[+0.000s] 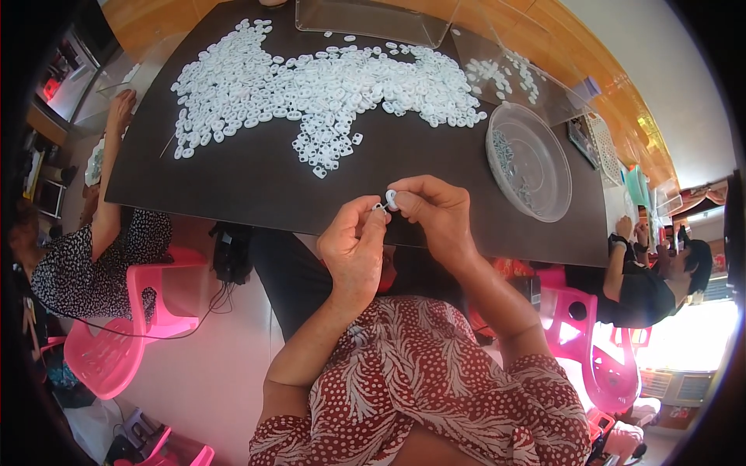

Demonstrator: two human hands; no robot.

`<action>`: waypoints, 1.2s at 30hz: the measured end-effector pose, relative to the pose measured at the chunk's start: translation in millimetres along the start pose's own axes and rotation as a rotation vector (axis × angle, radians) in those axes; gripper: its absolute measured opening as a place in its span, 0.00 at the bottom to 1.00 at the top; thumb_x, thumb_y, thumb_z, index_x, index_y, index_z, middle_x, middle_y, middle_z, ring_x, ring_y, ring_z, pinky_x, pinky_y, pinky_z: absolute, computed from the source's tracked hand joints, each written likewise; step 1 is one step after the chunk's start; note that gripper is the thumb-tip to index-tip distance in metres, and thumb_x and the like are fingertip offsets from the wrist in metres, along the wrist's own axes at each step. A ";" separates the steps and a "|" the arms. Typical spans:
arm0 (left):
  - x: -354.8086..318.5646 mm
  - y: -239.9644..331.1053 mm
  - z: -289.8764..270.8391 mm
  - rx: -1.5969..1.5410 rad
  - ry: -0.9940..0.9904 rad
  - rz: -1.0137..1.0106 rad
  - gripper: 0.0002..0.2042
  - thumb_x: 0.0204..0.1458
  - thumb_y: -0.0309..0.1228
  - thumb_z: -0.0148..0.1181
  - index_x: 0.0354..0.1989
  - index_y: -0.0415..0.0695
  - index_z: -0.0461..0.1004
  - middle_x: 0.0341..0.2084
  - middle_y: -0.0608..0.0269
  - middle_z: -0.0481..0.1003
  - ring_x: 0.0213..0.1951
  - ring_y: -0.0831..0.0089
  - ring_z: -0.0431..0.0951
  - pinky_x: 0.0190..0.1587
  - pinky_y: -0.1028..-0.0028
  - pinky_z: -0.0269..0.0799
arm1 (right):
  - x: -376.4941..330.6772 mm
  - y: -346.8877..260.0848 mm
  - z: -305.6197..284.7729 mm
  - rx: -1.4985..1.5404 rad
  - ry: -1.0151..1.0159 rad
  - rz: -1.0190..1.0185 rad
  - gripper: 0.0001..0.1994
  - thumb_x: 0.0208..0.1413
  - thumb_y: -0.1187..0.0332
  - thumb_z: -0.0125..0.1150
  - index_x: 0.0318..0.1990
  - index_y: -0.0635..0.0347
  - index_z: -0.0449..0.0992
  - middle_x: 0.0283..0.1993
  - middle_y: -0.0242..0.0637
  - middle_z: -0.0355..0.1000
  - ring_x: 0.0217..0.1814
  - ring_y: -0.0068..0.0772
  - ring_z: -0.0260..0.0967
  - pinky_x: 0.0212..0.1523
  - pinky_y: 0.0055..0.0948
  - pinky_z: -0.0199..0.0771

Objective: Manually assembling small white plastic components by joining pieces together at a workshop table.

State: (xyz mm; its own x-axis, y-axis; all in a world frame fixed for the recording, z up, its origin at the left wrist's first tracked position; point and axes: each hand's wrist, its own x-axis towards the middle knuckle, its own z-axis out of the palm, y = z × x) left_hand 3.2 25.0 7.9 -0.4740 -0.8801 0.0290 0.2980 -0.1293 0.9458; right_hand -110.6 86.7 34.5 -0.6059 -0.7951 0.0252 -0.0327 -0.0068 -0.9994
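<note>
Above the near edge of the dark table [435,155], both of my hands meet at their fingertips. My left hand [351,250] pinches a small white plastic piece with dark holes [379,208]. Between the thumb and forefinger of my right hand [444,221] is a white oval ring [391,199], tilted up against the left hand's piece. Whether the two parts are joined I cannot tell. Beyond my hands lies a cluster of small two-holed white pieces [320,147], which runs into a broad heap of white oval rings [233,85].
A round clear tub [553,175] holding small metal parts [503,155] stands at the right. Clear bins [373,23] line the far edge, one with loose white pieces [505,74]. Co-workers sit left [101,256] and right [645,287], near pink chairs [136,326].
</note>
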 end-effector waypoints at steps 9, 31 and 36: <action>0.5 -2.6 -0.6 0.029 0.007 0.033 0.06 0.51 0.19 0.55 0.38 0.35 0.74 0.24 0.66 0.75 0.25 0.87 0.70 0.27 0.86 0.66 | 0.4 4.6 3.6 -0.032 0.007 -0.066 0.06 0.51 0.77 0.58 0.36 0.67 0.77 0.29 0.29 0.73 0.31 0.14 0.66 0.33 0.16 0.66; 5.2 1.7 1.6 -0.223 -0.031 -0.098 0.08 0.54 0.21 0.54 0.42 0.32 0.72 0.27 0.64 0.74 0.24 0.82 0.71 0.26 0.84 0.67 | -12.5 9.5 14.2 -0.441 0.061 -0.483 0.13 0.46 0.82 0.56 0.41 0.60 0.76 0.33 0.39 0.70 0.34 0.36 0.66 0.33 0.30 0.68; 8.7 5.6 -1.1 -0.247 -0.068 -0.148 0.07 0.54 0.21 0.54 0.40 0.33 0.73 0.24 0.66 0.74 0.22 0.85 0.70 0.25 0.86 0.67 | -14.8 1.2 16.4 -0.632 0.065 -0.609 0.17 0.40 0.82 0.60 0.42 0.62 0.75 0.34 0.39 0.71 0.34 0.38 0.65 0.32 0.32 0.68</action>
State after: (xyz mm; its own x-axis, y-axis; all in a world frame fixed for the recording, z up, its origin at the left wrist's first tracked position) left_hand 1.7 16.1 13.2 -0.5795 -0.8116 -0.0742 0.4103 -0.3692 0.8339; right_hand -88.7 88.5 32.5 -0.3837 -0.7264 0.5702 -0.7872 -0.0656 -0.6132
